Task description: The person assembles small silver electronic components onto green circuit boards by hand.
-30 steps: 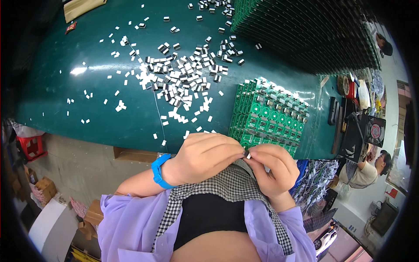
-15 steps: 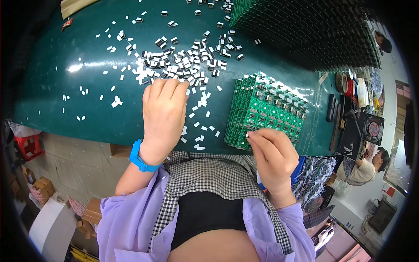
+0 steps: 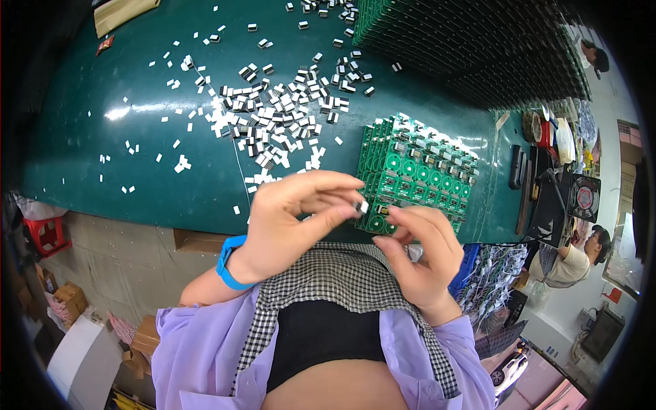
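Note:
My left hand (image 3: 290, 212), with a blue band at its wrist, pinches a small white-faced electronic component (image 3: 363, 207) between thumb and fingers. It is held just above the near left corner of a stack of green circuit boards (image 3: 417, 179). My right hand (image 3: 427, 253) hovers over the stack's near edge. Its thumb and index finger are apart, and I see nothing between them. Rows of round outlines and small fitted parts cover the top board. Left of the stack lies a loose pile of black components with white tops (image 3: 273, 113), several with pins showing.
Small white slips (image 3: 182, 164) are scattered over the green table (image 3: 68, 150). A tall block of stacked boards (image 3: 471, 48) stands at the far right. Dark bar-shaped objects (image 3: 518, 171) lie at the right edge. Another person (image 3: 574, 263) sits farther right.
My left hand has come from the pile toward the boards, bringing a component. My right hand's fingers have parted, and the small white piece they pinched is no longer seen there.

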`<move>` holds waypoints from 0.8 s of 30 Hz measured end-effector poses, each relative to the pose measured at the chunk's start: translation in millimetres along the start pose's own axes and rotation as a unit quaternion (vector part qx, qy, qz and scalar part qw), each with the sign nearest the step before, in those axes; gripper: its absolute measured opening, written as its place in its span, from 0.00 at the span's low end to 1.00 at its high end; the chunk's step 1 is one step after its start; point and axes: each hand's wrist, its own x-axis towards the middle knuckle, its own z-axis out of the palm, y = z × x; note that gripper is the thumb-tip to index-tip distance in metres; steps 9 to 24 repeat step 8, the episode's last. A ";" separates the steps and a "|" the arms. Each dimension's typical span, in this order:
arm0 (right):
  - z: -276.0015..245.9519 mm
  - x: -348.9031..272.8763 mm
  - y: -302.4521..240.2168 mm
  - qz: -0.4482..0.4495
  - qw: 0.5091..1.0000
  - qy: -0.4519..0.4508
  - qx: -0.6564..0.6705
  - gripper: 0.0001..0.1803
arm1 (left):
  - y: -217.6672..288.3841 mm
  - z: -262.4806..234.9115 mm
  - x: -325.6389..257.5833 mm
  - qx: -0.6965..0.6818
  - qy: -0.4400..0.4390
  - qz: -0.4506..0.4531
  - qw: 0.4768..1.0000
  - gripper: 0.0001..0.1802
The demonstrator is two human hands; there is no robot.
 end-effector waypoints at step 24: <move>7.9 -2.6 17.2 -0.121 0.992 0.019 -0.032 0.18 | -15.1 7.4 1.5 -0.045 -0.107 0.013 0.993 0.15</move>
